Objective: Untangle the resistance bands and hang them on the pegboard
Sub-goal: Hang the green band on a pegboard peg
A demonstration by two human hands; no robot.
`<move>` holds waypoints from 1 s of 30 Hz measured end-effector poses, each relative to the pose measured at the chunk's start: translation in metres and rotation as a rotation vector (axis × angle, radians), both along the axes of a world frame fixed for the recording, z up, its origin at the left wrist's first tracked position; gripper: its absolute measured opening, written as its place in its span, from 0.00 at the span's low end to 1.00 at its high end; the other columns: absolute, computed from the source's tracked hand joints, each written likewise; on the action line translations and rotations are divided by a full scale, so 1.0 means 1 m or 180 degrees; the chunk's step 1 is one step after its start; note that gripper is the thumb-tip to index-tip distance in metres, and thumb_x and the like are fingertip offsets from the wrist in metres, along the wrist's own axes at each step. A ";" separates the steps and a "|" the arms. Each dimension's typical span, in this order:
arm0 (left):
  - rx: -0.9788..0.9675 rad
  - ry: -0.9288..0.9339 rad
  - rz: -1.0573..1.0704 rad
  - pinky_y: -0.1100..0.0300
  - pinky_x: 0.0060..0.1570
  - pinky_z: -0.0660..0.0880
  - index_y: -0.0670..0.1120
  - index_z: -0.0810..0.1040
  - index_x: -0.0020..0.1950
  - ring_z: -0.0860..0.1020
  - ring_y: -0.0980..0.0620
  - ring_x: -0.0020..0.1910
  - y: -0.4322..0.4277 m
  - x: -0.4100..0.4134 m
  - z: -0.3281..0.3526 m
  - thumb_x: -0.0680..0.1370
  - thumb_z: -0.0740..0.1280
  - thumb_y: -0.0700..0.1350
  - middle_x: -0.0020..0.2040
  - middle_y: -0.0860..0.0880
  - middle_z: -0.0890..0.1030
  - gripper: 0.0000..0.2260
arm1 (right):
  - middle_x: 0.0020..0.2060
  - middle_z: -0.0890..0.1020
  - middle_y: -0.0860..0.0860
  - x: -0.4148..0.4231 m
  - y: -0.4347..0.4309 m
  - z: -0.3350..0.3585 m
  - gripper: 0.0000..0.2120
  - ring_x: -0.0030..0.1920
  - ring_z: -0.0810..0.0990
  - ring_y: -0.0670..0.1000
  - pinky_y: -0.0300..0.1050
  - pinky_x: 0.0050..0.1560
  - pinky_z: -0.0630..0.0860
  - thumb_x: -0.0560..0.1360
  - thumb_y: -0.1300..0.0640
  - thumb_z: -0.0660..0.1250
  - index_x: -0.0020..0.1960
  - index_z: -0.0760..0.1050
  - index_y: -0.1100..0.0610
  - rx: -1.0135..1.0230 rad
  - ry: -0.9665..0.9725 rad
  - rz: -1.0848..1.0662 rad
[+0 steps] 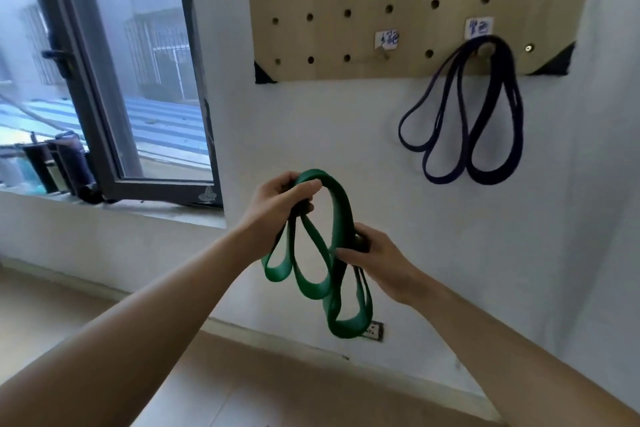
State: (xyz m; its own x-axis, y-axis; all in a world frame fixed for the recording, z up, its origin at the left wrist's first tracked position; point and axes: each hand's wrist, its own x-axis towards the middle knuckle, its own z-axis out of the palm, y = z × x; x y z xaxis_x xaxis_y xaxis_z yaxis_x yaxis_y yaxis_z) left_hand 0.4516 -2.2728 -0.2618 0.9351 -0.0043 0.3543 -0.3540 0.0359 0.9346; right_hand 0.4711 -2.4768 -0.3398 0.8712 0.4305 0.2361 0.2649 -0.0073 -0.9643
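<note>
Head view showed the left hand point(277, 204) gripping the soft, light-looking green band point(341, 201) at its gathered top, the likeliest hold, the right hand point(375, 262) pinching a loop, below the pegboard point(346, 35).

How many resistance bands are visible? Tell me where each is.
2: green band gripped by left hand and right hand; purple band hanging on a pegboard peg. Dark strands at the right hand may be a third.

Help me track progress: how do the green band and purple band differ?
The green band is gripped by the left hand and right hand; the purple band hangs from a pegboard peg. The green band looks wider than the purple band. Both droop in loops.
</note>
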 end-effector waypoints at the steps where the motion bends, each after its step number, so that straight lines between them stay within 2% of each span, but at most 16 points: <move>1: -0.0037 -0.0025 0.0029 0.62 0.41 0.77 0.43 0.82 0.47 0.78 0.49 0.39 0.002 0.007 0.011 0.78 0.73 0.44 0.36 0.49 0.77 0.05 | 0.44 0.83 0.56 0.005 -0.002 0.015 0.11 0.46 0.83 0.53 0.44 0.50 0.80 0.77 0.65 0.71 0.59 0.77 0.62 0.0030 -0.0028 -0.0015; 3: -0.0171 -0.0057 0.0111 0.58 0.46 0.78 0.42 0.83 0.49 0.79 0.48 0.40 0.005 0.024 0.033 0.79 0.73 0.46 0.38 0.48 0.79 0.07 | 0.46 0.84 0.59 0.019 -0.006 0.046 0.12 0.49 0.84 0.58 0.49 0.52 0.81 0.77 0.64 0.72 0.60 0.78 0.59 0.0041 -0.0141 -0.0096; 5: -0.0267 -0.0090 0.0177 0.54 0.51 0.80 0.39 0.83 0.55 0.80 0.48 0.42 0.005 0.041 0.055 0.79 0.73 0.48 0.42 0.47 0.81 0.13 | 0.50 0.84 0.61 0.033 -0.010 0.075 0.13 0.53 0.85 0.61 0.60 0.60 0.79 0.77 0.62 0.72 0.61 0.77 0.59 0.0060 -0.0246 -0.0173; 7: -0.0254 -0.0141 0.0232 0.54 0.52 0.80 0.39 0.81 0.59 0.81 0.49 0.43 0.002 0.057 0.075 0.79 0.72 0.51 0.44 0.47 0.82 0.17 | 0.51 0.84 0.61 0.046 -0.013 0.103 0.14 0.53 0.86 0.62 0.62 0.61 0.80 0.77 0.61 0.72 0.62 0.77 0.59 0.0192 -0.0310 -0.0223; 12: -0.0324 -0.0136 0.0260 0.55 0.51 0.81 0.41 0.81 0.59 0.83 0.49 0.45 -0.008 0.093 0.117 0.79 0.71 0.53 0.47 0.46 0.82 0.16 | 0.53 0.82 0.66 0.071 -0.018 0.165 0.23 0.48 0.86 0.59 0.51 0.50 0.84 0.78 0.60 0.71 0.71 0.71 0.54 0.0681 -0.0596 -0.0619; 15: -0.0356 -0.0124 0.0223 0.50 0.55 0.83 0.43 0.81 0.60 0.86 0.45 0.49 -0.014 0.110 0.139 0.79 0.72 0.53 0.51 0.44 0.85 0.16 | 0.53 0.83 0.62 0.086 -0.028 0.198 0.21 0.49 0.86 0.57 0.50 0.51 0.84 0.78 0.57 0.71 0.69 0.72 0.46 0.0809 -0.1088 -0.1012; 18: -0.0511 -0.0180 0.0215 0.50 0.55 0.83 0.44 0.81 0.59 0.86 0.45 0.51 -0.023 0.122 0.159 0.79 0.72 0.53 0.53 0.44 0.86 0.16 | 0.54 0.83 0.58 0.098 -0.045 0.221 0.19 0.53 0.84 0.56 0.56 0.58 0.82 0.78 0.53 0.72 0.67 0.74 0.46 0.0410 -0.1812 -0.1309; 21: -0.0661 -0.0313 0.0125 0.53 0.52 0.82 0.44 0.81 0.60 0.86 0.48 0.48 -0.028 0.131 0.171 0.79 0.72 0.53 0.50 0.46 0.86 0.16 | 0.52 0.85 0.52 0.099 -0.060 0.227 0.16 0.52 0.83 0.50 0.56 0.61 0.80 0.79 0.56 0.70 0.67 0.77 0.51 -0.0147 -0.2256 -0.1176; 23: -0.0549 -0.0349 -0.0089 0.53 0.53 0.81 0.43 0.82 0.61 0.85 0.48 0.47 -0.025 0.134 0.173 0.79 0.72 0.53 0.49 0.47 0.86 0.17 | 0.49 0.85 0.52 0.096 -0.069 0.225 0.15 0.50 0.84 0.52 0.54 0.58 0.82 0.79 0.58 0.70 0.65 0.79 0.50 -0.0204 -0.2320 -0.1039; 25: -0.0295 -0.0321 -0.0296 0.52 0.54 0.80 0.43 0.82 0.62 0.84 0.48 0.46 -0.020 0.137 0.170 0.79 0.71 0.53 0.49 0.46 0.85 0.18 | 0.46 0.84 0.57 0.093 -0.077 0.227 0.13 0.46 0.85 0.55 0.52 0.52 0.84 0.79 0.59 0.70 0.62 0.79 0.49 0.0010 -0.2212 -0.0939; 27: -0.0181 -0.0314 -0.0401 0.53 0.52 0.79 0.42 0.82 0.63 0.83 0.48 0.45 -0.019 0.140 0.167 0.79 0.71 0.53 0.49 0.45 0.85 0.18 | 0.45 0.82 0.62 0.093 -0.082 0.232 0.11 0.43 0.85 0.54 0.47 0.46 0.83 0.79 0.60 0.69 0.60 0.80 0.50 0.0245 -0.2128 -0.0973; 29: -0.0275 -0.0349 -0.0458 0.54 0.50 0.79 0.41 0.82 0.62 0.83 0.49 0.43 -0.025 0.141 0.168 0.79 0.71 0.53 0.49 0.45 0.84 0.18 | 0.45 0.82 0.64 0.095 -0.083 0.241 0.10 0.44 0.84 0.53 0.45 0.46 0.83 0.79 0.60 0.68 0.59 0.80 0.50 0.0407 -0.2151 -0.1081; 30: -0.0332 -0.0377 -0.0453 0.54 0.50 0.80 0.41 0.82 0.62 0.83 0.49 0.42 -0.029 0.141 0.170 0.79 0.71 0.52 0.49 0.45 0.85 0.18 | 0.45 0.83 0.62 0.098 -0.082 0.246 0.10 0.45 0.84 0.53 0.46 0.48 0.84 0.80 0.60 0.68 0.58 0.80 0.49 0.0444 -0.2184 -0.1151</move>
